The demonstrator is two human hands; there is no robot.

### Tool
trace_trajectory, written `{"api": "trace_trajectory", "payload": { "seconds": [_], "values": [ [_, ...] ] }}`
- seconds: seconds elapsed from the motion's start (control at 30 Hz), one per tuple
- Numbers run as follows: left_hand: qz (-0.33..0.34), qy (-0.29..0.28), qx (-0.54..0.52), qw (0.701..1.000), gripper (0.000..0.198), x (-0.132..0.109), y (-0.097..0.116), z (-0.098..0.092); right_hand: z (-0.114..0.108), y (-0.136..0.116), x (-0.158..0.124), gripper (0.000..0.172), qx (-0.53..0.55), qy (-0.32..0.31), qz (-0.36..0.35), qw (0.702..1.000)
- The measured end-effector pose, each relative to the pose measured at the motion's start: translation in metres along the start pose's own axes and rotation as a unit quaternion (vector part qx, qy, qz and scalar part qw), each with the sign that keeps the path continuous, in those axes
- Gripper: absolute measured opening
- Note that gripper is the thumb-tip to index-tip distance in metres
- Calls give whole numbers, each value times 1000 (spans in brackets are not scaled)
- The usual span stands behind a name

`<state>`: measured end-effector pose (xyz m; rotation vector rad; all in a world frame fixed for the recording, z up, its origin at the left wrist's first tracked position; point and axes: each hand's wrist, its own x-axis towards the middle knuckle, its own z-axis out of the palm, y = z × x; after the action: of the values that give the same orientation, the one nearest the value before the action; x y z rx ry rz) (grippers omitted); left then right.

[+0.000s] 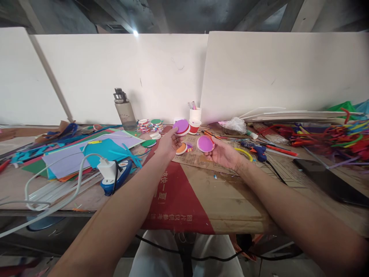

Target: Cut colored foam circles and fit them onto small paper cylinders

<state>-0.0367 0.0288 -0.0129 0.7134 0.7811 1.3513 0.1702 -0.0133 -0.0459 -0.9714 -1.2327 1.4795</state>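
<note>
My left hand (168, 144) grips a paper cup capped with a purple disc (181, 126), its red and white side showing below the disc. My right hand (223, 154) lies palm up and holds a second purple-capped cup (205, 143) between thumb and fingers. Between the two hands, an orange-topped cup (181, 148) lies on the cardboard sheet (230, 192) that covers the table.
Coloured paper sheets (86, 154), a white charger with cable (107, 170) and a blue tool sit at left. A water bottle (124, 109), stacked white cups (195, 114) and small decorated cups stand at the back. A blue glue gun (259, 151) and pipe cleaners (331, 134) lie at right.
</note>
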Motion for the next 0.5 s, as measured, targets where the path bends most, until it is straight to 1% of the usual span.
{"api": "trace_trajectory", "payload": {
  "seconds": [0.07, 0.13, 0.2, 0.27, 0.33, 0.4, 0.5],
  "values": [
    [2, 0, -11, 1000, 12, 0, 2, 0, 0, 0, -1, 35, -10, 0, -12, 1000],
    [19, 3, -44, 999, 13, 0, 8, 0, 1, 1, -1, 36, -30, 7, -37, 999],
    [54, 2, -97, 994, 13, 0, 16, -3, 2, 4, -2, 41, -83, 22, -77, 993],
    [99, -13, -146, 984, 14, 0, 26, -6, 4, 6, -2, 47, -158, 39, -117, 980],
    [124, -21, -172, 977, 14, 2, 32, -11, 6, 8, -2, 54, -217, 46, -141, 965],
    [126, -17, -178, 976, 15, 3, 34, -14, 8, 9, -3, 59, -253, 45, -150, 955],
    [110, -2, -167, 980, 14, 4, 30, -15, 9, 12, -5, 62, -307, 56, -168, 935]
  ]
}}
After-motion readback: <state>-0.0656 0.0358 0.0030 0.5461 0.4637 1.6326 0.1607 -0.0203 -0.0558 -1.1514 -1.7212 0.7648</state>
